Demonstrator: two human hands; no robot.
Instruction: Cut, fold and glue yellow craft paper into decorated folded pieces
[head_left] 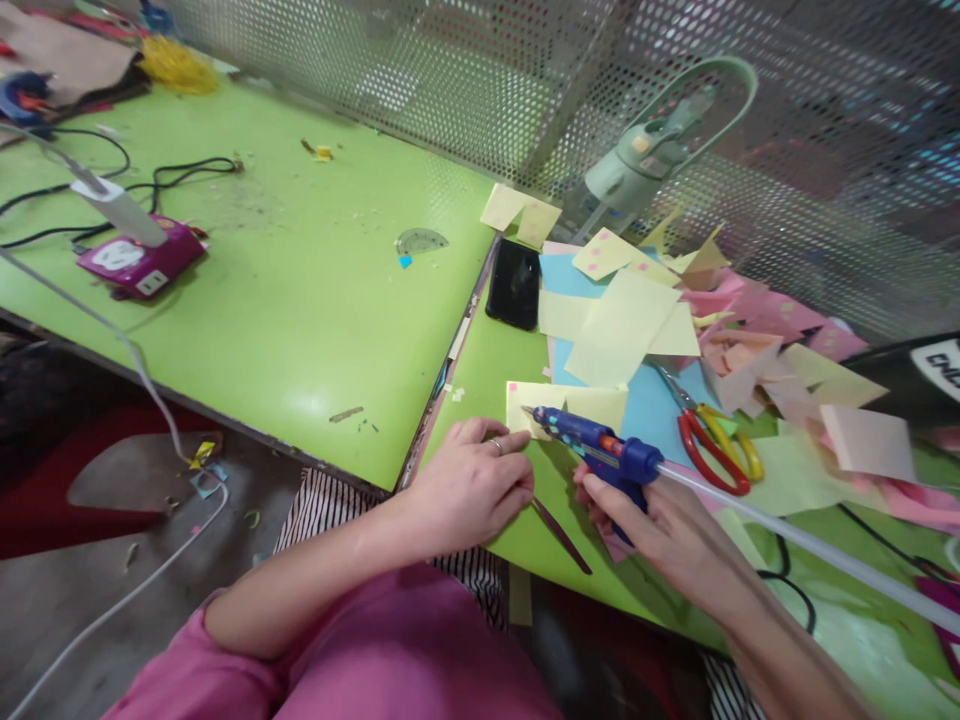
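Note:
My right hand (637, 525) grips a blue hot glue gun (592, 440), a long translucent glue stick (795, 540) running out of its back. The nozzle points left, over a folded pale yellow paper (577, 400) with a small pink square in its corner. My left hand (480, 480), with a ring on one finger, is curled with its fingertips at the paper's lower left edge; the thumb is hidden. A thin dark purple stick-like tool (562, 537) reaches out from beside the left fingers; whether they touch it I cannot tell.
Scissors (712, 440) with red and yellow handles lie right of the glue gun, among paper pieces (622, 320). Behind are a black phone (514, 285) and a green-lidded bottle (630, 170). Left are a protractor (421, 241) and a purple power socket (142, 260) with cables. Perforated metal mesh (465, 90) borders the back.

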